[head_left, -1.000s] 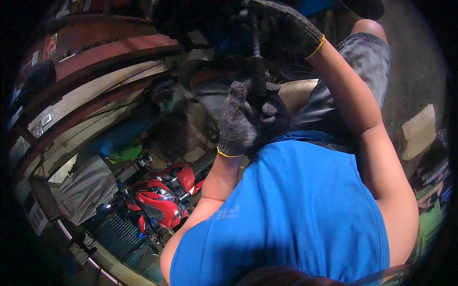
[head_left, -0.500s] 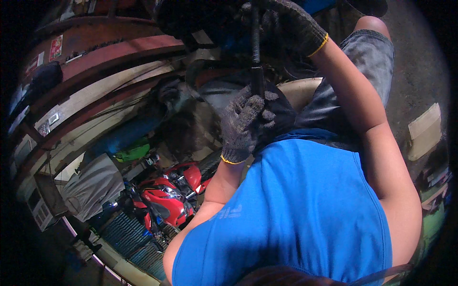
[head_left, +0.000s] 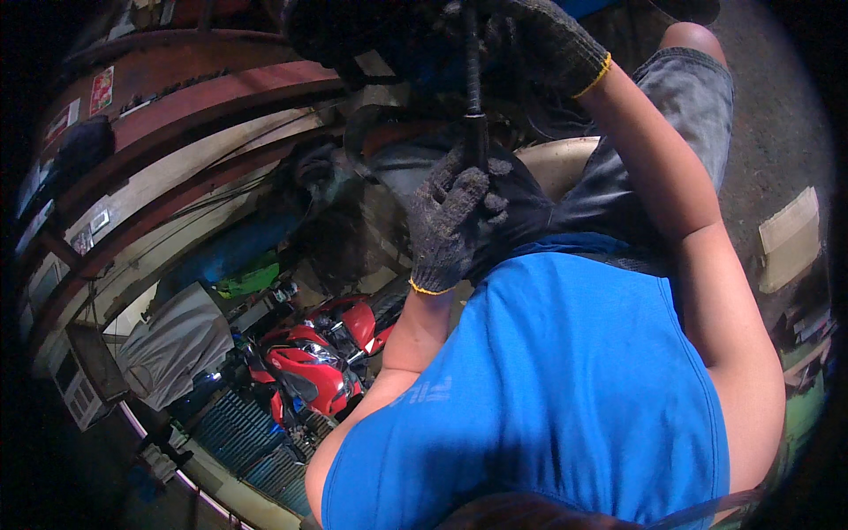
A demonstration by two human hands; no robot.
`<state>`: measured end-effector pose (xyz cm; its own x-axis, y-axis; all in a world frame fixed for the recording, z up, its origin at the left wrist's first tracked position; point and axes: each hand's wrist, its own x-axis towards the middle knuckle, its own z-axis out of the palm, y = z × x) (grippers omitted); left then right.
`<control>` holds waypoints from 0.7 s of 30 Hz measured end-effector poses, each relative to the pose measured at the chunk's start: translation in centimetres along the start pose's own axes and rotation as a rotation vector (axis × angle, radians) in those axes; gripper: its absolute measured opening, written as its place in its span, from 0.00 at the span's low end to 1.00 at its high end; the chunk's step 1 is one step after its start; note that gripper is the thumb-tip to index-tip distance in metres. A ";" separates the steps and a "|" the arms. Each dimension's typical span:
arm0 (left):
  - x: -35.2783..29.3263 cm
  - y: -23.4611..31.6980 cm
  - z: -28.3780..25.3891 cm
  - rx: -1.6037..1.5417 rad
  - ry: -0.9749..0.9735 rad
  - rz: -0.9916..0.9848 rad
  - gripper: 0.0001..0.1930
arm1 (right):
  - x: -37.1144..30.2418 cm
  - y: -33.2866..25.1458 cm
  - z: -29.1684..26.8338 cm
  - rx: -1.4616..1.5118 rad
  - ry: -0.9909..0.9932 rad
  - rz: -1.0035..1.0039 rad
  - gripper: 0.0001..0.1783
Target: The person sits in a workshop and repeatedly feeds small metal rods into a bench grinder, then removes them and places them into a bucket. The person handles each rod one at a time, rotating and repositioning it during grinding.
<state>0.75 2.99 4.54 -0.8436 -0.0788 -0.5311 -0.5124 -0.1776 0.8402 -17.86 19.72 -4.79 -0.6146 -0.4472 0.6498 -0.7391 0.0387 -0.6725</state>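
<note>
Both my hands wear dark grey knit gloves with yellow cuffs. My left hand [head_left: 450, 221] grips the lower end of a thin dark metal rod [head_left: 473, 84] that runs upward. My right hand [head_left: 539, 40] is closed around the same rod higher up, near the top edge, against a dark machine part [head_left: 353, 35] whose details are lost in shadow. My blue shirt [head_left: 556, 389] fills the lower middle, and my grey shorts and bare knee [head_left: 693, 53] show at the upper right.
A red motorcycle [head_left: 309, 362] stands at the lower left beside a grey cloth-covered object [head_left: 172, 344]. Reddish beams and shelves [head_left: 194, 97] curve across the upper left. A pale round seat [head_left: 556, 163] lies under me. A pale block [head_left: 786, 238] lies on the ground at right.
My left hand has shifted slightly along the rod and the view has drifted a little. Both hands still hold the rod.
</note>
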 end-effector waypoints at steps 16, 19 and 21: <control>0.7 0.2 0.2 0.018 0.033 0.036 0.18 | -0.2 0.0 0.1 0.035 -0.006 0.030 0.21; 0.8 0.3 0.1 -0.011 0.054 0.020 0.17 | -0.3 0.0 0.2 0.034 -0.003 0.031 0.21; 1.0 -0.2 -0.1 -0.028 0.050 0.046 0.16 | -0.2 0.0 0.2 0.037 -0.005 0.029 0.21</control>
<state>0.01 2.84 3.85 -0.8568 -0.1358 -0.4975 -0.4681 -0.2002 0.8607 -17.63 19.60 -4.99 -0.6345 -0.4507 0.6279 -0.7099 0.0185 -0.7041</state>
